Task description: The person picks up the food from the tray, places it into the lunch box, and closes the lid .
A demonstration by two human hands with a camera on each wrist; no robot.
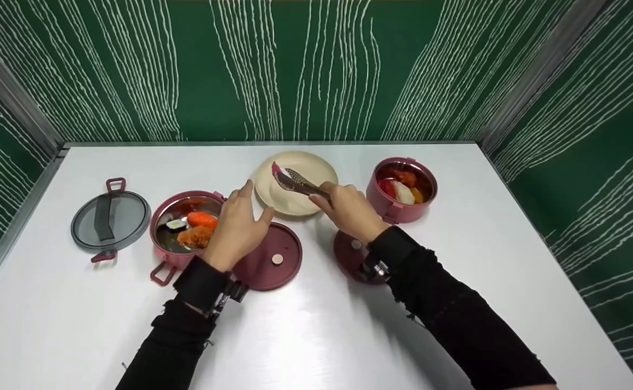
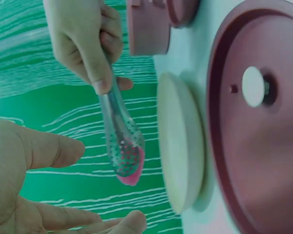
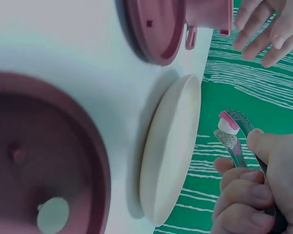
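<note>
My right hand (image 1: pixel 350 210) grips a pair of metal tongs (image 1: pixel 304 186) with perforated ends above the cream plate (image 1: pixel 273 201). Between the tong ends sits a small pink-and-white food piece (image 3: pixel 228 123), which looks like sushi. My left hand (image 1: pixel 241 227) hovers left of the plate with thumb and fingers spread and nothing in it. Below and behind it stands a pink pot (image 1: pixel 160 246) holding an orange-topped sushi piece (image 1: pixel 202 219), a sushi roll (image 1: pixel 176 225) and a browned fried piece (image 1: pixel 195 236); the left hand hides part of its right side.
A second pink pot (image 1: pixel 385 208) with several food pieces stands at the right. Two dark red lids (image 1: pixel 281 273) (image 1: pixel 348 254) lie in front of the plate. A grey glass lid (image 1: pixel 135 225) is at the far left. Green walls enclose the white table (image 1: pixel 305 336).
</note>
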